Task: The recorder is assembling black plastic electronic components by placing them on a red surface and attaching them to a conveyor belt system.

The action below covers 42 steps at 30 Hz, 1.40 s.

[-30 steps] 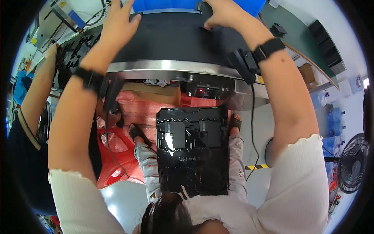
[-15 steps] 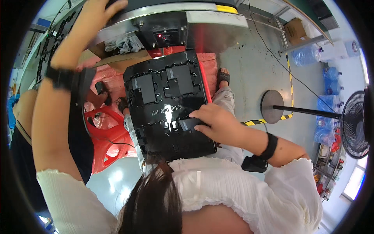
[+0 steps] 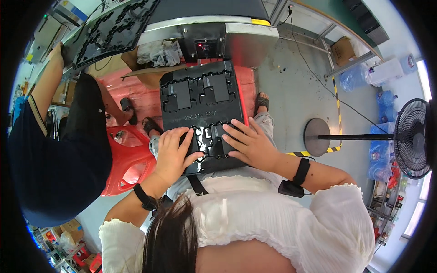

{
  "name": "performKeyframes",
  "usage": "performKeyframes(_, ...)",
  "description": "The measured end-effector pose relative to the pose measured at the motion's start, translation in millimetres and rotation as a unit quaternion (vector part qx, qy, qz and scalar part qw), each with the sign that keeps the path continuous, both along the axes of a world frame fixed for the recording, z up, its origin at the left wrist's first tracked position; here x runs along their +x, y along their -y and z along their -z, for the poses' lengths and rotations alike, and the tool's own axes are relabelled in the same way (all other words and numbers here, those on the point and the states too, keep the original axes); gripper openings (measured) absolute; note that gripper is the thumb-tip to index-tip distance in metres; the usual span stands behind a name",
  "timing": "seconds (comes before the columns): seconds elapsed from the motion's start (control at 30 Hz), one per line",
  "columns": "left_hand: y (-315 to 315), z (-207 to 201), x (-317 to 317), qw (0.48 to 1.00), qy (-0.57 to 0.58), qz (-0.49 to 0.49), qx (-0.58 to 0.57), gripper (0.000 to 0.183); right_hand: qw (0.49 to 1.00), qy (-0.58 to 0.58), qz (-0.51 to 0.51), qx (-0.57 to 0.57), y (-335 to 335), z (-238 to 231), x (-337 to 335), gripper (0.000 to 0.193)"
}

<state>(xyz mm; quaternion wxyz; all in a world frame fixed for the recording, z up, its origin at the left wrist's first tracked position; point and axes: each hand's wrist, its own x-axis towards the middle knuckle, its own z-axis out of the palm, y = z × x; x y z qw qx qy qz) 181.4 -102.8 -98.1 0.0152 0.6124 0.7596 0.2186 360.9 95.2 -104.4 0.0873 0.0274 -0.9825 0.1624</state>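
Note:
A glossy black moulded tray lies across my lap. In its far row sit two flat dark-grey rectangular pieces, a left one and a right one. A similar dark piece is in the near right recess. My right hand rests over that piece's right side, fingers stretched and spread. Across the tray's near left part lies my left hand, thumb apart from the fingers. Whether a piece lies beneath the left fingers is hidden.
Beyond the tray stands a metal-sided conveyor, with another black moulded tray at its left. A co-worker in dark clothes sits at my left by a red stool. On the right are a fan and plastic bottles.
My left hand has come back from the conveyor to the tray's near left part. My right hand's fingers have spread over the near right piece. The view has shifted, showing more of the co-worker.

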Motion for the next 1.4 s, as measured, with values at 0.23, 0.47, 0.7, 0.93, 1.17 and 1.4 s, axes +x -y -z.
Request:
performKeyframes(0.23,6,5,-1,1.0,-0.002,-0.013,0.01,0.047,0.975,-0.19,0.052,-0.102,-41,-86,-65,0.014)
performKeyframes(0.47,-5,-18,-20,0.987,0.114,-0.083,0.082,0.024,0.952,-0.3,-0.018,0.054,-66,-131,-191,0.043)
performKeyframes(0.7,-31,-29,-100,0.687,0.612,-0.237,0.313,0.046,0.97,-0.06,-0.037,0.231,-48,-114,-233,0.031)
performKeyframes(0.93,-28,-80,-106,0.624,0.705,-0.165,0.294,0.031,0.972,-0.047,-0.223,-0.055,4,-150,-118,0.037)
performKeyframes(1.17,13,-24,-75,0.853,0.463,-0.236,0.046,0.042,0.952,-0.128,0.178,-0.212,-29,-83,-46,0.053)
performKeyframes(1.4,-14,52,-51,0.79,0.52,-0.294,0.137,0.044,0.945,-0.112,0.262,-0.159,-31,44,-51,0.079)
